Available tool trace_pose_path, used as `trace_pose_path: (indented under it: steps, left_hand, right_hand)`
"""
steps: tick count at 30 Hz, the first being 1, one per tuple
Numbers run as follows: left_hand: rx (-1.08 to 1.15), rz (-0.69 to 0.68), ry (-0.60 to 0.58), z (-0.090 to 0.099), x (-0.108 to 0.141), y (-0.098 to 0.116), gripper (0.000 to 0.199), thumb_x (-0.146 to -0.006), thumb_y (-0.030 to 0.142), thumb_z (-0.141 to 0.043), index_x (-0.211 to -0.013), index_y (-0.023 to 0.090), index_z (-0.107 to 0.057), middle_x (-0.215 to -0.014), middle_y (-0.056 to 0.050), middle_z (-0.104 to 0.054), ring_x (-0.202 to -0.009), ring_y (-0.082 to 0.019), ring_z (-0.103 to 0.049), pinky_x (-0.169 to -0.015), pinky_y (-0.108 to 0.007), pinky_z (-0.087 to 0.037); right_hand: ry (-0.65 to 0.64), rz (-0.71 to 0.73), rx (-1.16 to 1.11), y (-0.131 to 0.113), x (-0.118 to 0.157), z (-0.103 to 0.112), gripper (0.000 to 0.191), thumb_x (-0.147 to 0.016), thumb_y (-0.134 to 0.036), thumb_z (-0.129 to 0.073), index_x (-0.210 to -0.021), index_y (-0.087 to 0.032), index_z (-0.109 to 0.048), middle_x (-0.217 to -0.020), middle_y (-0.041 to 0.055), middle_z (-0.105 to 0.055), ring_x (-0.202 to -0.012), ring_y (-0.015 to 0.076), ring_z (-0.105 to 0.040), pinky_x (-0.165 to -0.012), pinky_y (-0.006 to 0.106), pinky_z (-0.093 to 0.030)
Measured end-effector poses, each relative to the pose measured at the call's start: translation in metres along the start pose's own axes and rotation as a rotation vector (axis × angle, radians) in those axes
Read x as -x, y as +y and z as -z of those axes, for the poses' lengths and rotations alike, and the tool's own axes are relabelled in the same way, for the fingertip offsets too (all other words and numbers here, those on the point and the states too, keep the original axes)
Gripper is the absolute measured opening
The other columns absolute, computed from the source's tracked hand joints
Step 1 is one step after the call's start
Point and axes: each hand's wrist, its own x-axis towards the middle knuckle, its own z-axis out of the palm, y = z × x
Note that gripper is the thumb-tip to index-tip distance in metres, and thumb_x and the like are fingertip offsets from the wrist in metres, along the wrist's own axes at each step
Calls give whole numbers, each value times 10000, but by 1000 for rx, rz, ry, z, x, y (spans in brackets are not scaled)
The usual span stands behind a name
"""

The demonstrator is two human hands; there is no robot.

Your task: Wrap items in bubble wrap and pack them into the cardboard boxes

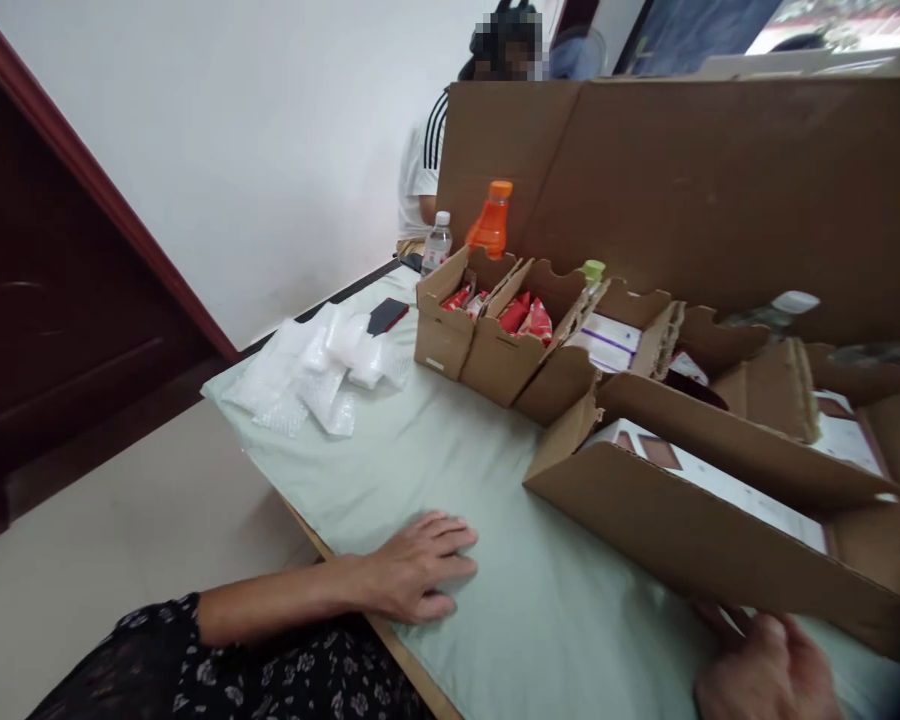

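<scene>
Black floral sleeve (142, 650); left hand (424, 568) open flat on smooth green cloth (562, 640); right hand (772, 675), blurred, by corrugated cardboard box (690, 545), grip unclear.

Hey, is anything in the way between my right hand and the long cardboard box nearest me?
Nothing visible: your right hand sits at the near lower edge of the long cardboard box; contact is unclear.

Bubble wrap (322, 365): over there, left on the surface (397, 460)
Long box (645, 520): right, before the small boxes (441, 342)
Packets (526, 316): inside the two leftmost small boxes
Bottles (490, 228): behind the small boxes
</scene>
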Motion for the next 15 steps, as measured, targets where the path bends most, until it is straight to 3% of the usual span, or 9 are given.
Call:
trace_pose_path:
  steps: [2,5,7,9,12,15]
  left_hand:
    - [-24,101,88,23,12,-16,369,-856,297,-694,-1213,207,-721,-1494,-163,-591,-1458,-363,-475,-1207,-548,-386]
    - [-176,386,424,71,14,-48,323,-889,230,-623,-1190,190,-736,-1474,-184,-599,-1428,-363,-507,-1185,-573,-406]
    - [-323,478,619,106,10,-69,341,-879,215,-620,-1196,173,-736,-1535,-195,-535,-1482,-385,-433,-1206,-590,-365]
    - [-453,527,738,135,5,-85,383,-853,207,-643,-1225,174,-729,-1612,-190,-439,-1535,-405,-340,-1226,-597,-321]
    - [-559,571,769,163,-4,-104,397,-831,212,-674,-1219,168,-740,-1679,-192,-325,-1578,-436,-224,-1242,-615,-259]
    - [-559,632,707,175,-16,-123,388,-821,225,-683,-1199,159,-743,-1679,-207,-320,-1581,-452,-204,-1241,-640,-225]
  right_hand:
    - [-6,21,28,-3,1,-1,323,-715,-681,-644,-848,-387,-648,-906,82,-636,-1043,405,-693,-790,625,-581]
    - [-15,-14,56,-4,-2,0,380,-620,-568,-713,-854,-278,-640,-841,38,-603,-771,284,-653,-697,535,-583]
    - [-15,-27,60,-3,-4,1,414,-603,-527,-724,-885,-237,-638,-850,24,-605,-707,220,-595,-684,470,-561]
    - [-6,-28,60,-1,-5,1,417,-627,-526,-726,-907,-229,-643,-870,27,-608,-717,213,-582,-692,444,-540]
    - [12,-25,44,3,-5,1,450,-636,-562,-744,-907,-217,-642,-877,35,-608,-724,216,-578,-703,442,-528]
    - [12,-9,28,5,-6,1,503,-617,-598,-775,-906,-212,-632,-877,34,-613,-711,202,-567,-713,443,-535]
